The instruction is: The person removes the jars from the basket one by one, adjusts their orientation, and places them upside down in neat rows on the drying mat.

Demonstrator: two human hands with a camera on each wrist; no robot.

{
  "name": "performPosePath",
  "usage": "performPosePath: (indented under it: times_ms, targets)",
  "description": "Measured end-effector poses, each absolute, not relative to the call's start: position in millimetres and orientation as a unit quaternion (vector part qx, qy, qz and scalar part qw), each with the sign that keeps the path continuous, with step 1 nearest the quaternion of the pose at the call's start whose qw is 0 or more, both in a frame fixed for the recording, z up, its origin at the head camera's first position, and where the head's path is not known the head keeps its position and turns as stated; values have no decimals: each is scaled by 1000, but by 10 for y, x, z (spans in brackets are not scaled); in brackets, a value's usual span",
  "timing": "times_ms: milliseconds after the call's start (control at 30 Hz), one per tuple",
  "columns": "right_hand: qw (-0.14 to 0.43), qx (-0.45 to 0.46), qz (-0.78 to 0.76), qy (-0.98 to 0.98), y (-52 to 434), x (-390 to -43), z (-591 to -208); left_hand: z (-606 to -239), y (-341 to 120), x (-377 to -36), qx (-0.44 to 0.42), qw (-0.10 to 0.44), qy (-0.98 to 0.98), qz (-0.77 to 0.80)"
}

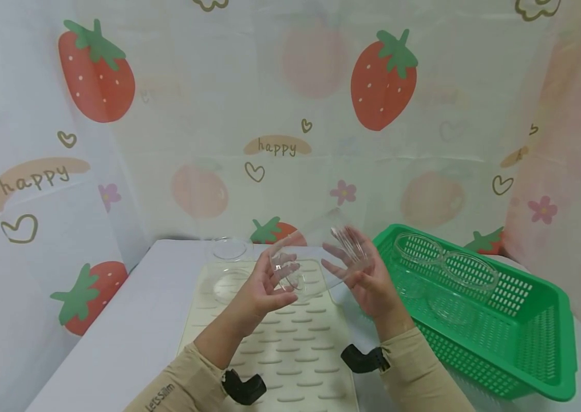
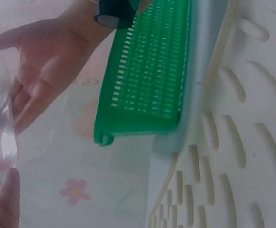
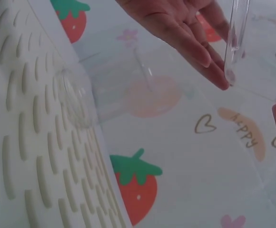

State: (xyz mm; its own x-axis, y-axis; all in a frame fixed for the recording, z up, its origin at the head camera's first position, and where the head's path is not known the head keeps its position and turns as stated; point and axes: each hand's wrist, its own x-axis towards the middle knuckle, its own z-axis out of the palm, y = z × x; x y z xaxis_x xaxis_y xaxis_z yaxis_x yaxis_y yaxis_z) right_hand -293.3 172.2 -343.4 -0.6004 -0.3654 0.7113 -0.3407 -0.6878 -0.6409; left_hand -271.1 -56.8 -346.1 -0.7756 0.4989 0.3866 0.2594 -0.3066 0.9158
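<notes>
A clear straight-sided cup (image 1: 316,252) is held up, tilted, between both hands above the cream mat. My left hand (image 1: 261,292) grips its lower left end, thumb on the near side and fingers showing through the clear wall. At the upper right end my right hand (image 1: 372,277) holds it, thumb in front and fingers spread behind. In the left wrist view, a left fingertip touches the shiny edge of the cup (image 2: 7,137), with the right palm (image 2: 50,61) facing it. The right wrist view shows the cup (image 3: 236,40) against the left fingers (image 3: 195,47).
Another clear cup (image 1: 229,269) stands at the back left of the ridged cream mat (image 1: 290,355). To the right, a green perforated basket (image 1: 542,337) holds two clear cups (image 1: 467,274) at its far end. A printed curtain (image 1: 290,86) hangs behind the white table (image 1: 99,343).
</notes>
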Motion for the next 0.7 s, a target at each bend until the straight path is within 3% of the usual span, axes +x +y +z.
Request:
performPosePath:
  times_ms: [300, 700]
  targets:
    - [3, -436, -795, 421, 1736, -2926, -3456, -3468, -561, -2685, 312, 82, 569, 756]
    - [1, -371, -779, 505, 1846, -2903, -3464, -3456, -545, -2670, 286, 38, 564, 774]
